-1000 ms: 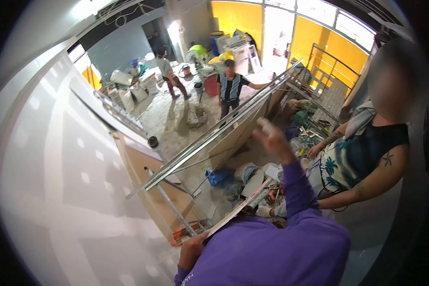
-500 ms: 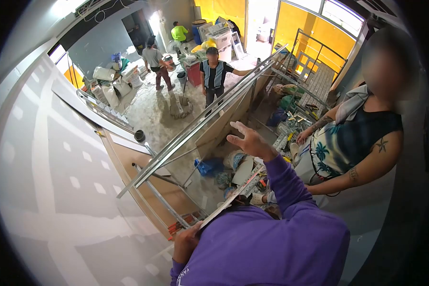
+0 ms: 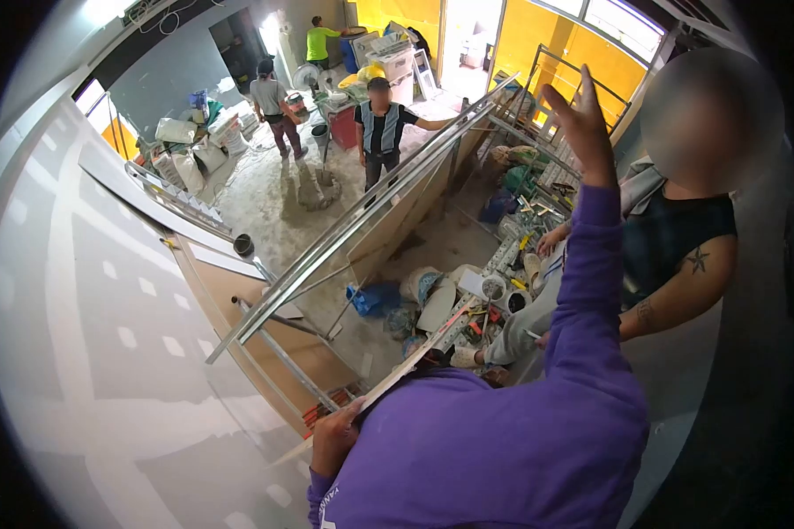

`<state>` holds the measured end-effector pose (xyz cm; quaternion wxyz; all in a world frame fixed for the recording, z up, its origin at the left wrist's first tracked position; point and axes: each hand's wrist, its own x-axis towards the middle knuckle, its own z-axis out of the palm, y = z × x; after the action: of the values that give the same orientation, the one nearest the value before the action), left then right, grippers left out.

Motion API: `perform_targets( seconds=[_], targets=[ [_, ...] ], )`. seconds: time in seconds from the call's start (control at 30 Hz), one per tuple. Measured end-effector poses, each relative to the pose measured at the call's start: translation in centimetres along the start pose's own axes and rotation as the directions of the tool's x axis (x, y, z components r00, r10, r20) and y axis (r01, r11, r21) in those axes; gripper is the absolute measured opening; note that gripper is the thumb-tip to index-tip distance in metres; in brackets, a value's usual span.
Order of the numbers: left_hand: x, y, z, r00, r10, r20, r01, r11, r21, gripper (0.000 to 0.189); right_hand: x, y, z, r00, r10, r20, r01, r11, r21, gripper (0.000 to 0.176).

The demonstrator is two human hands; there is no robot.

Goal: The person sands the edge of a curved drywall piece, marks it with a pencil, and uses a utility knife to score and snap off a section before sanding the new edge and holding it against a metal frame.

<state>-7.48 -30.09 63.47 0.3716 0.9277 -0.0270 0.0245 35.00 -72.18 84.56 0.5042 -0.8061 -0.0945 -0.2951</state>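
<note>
My right hand [image 3: 584, 128] is raised high in front of the co-worker at the right, fingers stretched out and apart, with nothing in it. Low at the left, my left hand [image 3: 335, 435] is closed on the edge of a long, pale, thin board [image 3: 395, 377] that slants up past my chest. Part of the board is hidden by my purple sleeve and body. Just beyond it, long metal rails [image 3: 362, 214] run diagonally along the scaffold. Several tools and a white bucket [image 3: 494, 287] sit on the perforated scaffold platform [image 3: 505, 256] beside the co-worker's legs.
A co-worker [image 3: 679, 238] is close on my right. Another person [image 3: 384, 132] stands on the floor with one arm out to the rails; two more work farther back. A jointed drywall surface [image 3: 88, 309] fills the left. A blue bag [image 3: 375, 299] lies below.
My right hand has swung up and to the right, from over the rails to in front of the co-worker. My left hand stays on the board. The view has shifted slightly.
</note>
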Motion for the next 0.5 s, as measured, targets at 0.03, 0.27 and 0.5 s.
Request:
perform_targets(
  seconds=[0.03,0.27,0.5],
  targets=[
    [0.1,-0.1,0.0,1.0,0.006,-0.008,-0.006,1.0,-0.009,0.053,0.2,-0.5,-0.7,1.0,-0.013,0.002,0.013,1.0,-0.005,0.116],
    [0.4,0.2,-0.9,0.994,-0.052,0.093,0.049,0.998,0.041,0.051,-0.4,-2.7,-0.8,0.995,-0.089,-0.046,0.087,0.995,-0.041,0.112],
    [-0.3,-0.9,-0.5,0.999,0.053,-0.001,-0.053,0.998,-0.013,0.047,-0.2,-3.0,0.2,0.99,-0.127,-0.068,0.118,0.987,-0.112,0.113]
  ],
)
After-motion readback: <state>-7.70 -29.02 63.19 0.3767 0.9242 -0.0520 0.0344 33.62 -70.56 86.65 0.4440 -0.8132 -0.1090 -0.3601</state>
